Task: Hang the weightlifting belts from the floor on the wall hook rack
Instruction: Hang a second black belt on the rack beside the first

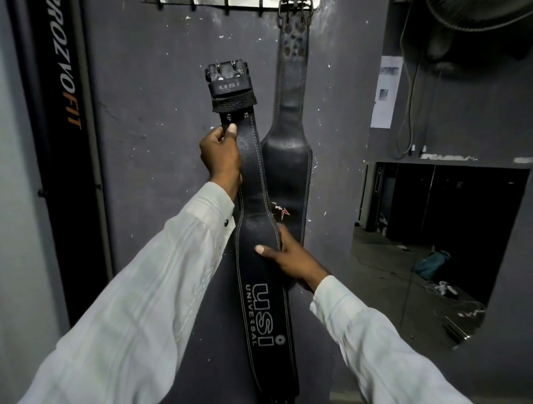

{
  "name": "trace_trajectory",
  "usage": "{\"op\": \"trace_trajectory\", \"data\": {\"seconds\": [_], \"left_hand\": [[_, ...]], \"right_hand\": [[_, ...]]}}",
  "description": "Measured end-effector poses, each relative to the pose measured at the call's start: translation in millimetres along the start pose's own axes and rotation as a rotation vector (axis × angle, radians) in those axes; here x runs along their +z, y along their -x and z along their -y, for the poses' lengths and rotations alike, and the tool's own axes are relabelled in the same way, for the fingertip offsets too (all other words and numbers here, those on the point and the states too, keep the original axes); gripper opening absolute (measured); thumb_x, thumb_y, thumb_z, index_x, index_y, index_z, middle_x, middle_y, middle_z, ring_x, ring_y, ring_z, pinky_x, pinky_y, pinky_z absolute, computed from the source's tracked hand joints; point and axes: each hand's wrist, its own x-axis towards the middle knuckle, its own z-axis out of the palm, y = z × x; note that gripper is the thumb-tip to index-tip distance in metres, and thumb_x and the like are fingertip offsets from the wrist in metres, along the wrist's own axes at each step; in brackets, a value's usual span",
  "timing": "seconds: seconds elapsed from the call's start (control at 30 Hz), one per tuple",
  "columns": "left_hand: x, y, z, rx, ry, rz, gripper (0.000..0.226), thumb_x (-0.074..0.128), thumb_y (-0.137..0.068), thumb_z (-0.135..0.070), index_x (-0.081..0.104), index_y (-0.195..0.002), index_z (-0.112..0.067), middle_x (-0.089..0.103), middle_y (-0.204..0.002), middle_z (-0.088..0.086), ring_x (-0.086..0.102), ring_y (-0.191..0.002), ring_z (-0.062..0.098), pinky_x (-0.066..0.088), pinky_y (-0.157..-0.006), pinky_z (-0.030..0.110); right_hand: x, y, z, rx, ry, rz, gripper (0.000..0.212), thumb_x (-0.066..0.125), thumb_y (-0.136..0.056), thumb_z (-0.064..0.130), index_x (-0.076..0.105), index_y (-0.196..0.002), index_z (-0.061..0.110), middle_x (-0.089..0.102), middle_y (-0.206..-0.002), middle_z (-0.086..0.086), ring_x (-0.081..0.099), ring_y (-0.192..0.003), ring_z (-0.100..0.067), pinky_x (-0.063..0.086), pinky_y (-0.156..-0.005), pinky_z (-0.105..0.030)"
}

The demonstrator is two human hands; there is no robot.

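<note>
A black leather USI belt [261, 288] is held upright in front of the grey wall, buckle end up, its buckle well below the rack. My left hand [220, 154] grips its narrow strap just under the buckle. My right hand [288, 256] holds the wide padded middle from the right edge. A second black belt [291, 121] hangs by its buckle from a hook on the metal hook rack [230, 3] at the top edge, directly behind and right of the held belt. Several hooks to the left of it are bare.
A black PROZVOFIT upright [65, 121] stands against the wall at the left. On the right is a dark wall opening [438, 230] with clutter on the floor inside, cables and a paper sheet [385, 92] above it.
</note>
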Motion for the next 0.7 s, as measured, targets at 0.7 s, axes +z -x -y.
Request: {"op": "trace_trajectory", "data": {"seconds": [0.7], "left_hand": [[2,-7,-2,-0.055,0.165,0.05,0.012,0.069,-0.077,-0.028,0.063,-0.074,-0.018,0.047,-0.073,0.003,0.04,-0.07,0.019,0.038,-0.065,0.032]], "right_hand": [[10,38,-51,0.025,0.076,-0.096,0.07,0.06,-0.089,0.057,0.022,-0.147,0.052,0.049,-0.147,0.019,0.047,-0.136,-0.008,0.037,-0.116,-0.037]]}}
